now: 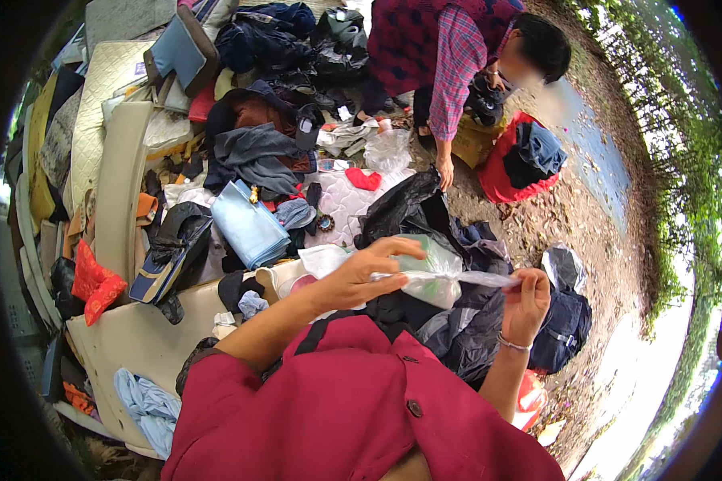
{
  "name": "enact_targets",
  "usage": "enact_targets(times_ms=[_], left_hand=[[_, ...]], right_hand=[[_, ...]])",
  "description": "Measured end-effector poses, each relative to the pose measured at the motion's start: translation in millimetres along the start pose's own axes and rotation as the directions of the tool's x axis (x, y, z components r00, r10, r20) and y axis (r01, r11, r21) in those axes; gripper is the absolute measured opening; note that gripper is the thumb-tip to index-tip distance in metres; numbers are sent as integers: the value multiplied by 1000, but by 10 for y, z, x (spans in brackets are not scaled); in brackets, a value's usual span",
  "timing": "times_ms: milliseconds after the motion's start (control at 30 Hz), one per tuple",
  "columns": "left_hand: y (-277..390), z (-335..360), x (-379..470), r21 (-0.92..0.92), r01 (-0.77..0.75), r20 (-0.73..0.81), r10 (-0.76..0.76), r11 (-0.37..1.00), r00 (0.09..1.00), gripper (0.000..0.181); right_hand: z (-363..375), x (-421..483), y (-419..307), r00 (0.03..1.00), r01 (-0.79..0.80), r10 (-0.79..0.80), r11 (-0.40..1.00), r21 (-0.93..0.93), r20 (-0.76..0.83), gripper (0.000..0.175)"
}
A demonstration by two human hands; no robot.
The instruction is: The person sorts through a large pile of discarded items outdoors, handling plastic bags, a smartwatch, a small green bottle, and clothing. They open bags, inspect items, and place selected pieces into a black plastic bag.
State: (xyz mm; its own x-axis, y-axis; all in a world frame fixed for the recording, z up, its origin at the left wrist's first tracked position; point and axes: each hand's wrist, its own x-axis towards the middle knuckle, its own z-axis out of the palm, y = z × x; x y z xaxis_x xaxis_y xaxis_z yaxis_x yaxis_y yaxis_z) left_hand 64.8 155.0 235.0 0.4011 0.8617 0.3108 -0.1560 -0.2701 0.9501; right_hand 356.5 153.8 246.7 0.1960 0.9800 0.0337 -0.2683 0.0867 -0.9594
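Observation:
A clear plastic bag (pixel 434 292) is stretched between my two hands, gathered into a knot at its middle. Something pale green shows through the film. My left hand (pixel 370 270) has one twisted tail of the bag between thumb and fingers, with other fingers raised. On the opposite side, my right hand (pixel 526 297) pinches the second tail; a bangle (pixel 513 343) circles that wrist. Beneath the bag lie a black plastic sack (pixel 406 204) and dark clothes (pixel 481 240), partly hidden by my hands and the bag.
Another person (pixel 451 60) bends over opposite me, one hand (pixel 444 172) at the black sack. A red bag with dark clothes (pixel 520 189) and a navy backpack (pixel 562 330) stand to the right. Leftward are a folded light-blue sheet (pixel 246 222), mattresses (pixel 111 78) and a red cushion (pixel 96 282).

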Motion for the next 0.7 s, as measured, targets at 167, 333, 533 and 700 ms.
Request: enact_targets(times_ms=[167, 333, 533, 700], left_hand=[[-41, 440, 208, -356, 363, 137, -336, 861, 932, 18], [-98, 674, 164, 81, 3, 141, -14, 997, 990, 21], [-132, 628, 92, 50, -53, 85, 49, 997, 995, 10], [-168, 699, 43, 69, 129, 41, -132, 989, 990, 20]], right_hand=[[334, -106, -356, 943, 110, -14, 957, -269, 333, 27], [534, -162, -459, 864, 143, 92, 898, -416, 496, 22], [523, -160, -239, 853, 161, 151, 834, -528, 499, 17], [385, -270, -260, 899, -6, 277, 783, -622, 339, 9]])
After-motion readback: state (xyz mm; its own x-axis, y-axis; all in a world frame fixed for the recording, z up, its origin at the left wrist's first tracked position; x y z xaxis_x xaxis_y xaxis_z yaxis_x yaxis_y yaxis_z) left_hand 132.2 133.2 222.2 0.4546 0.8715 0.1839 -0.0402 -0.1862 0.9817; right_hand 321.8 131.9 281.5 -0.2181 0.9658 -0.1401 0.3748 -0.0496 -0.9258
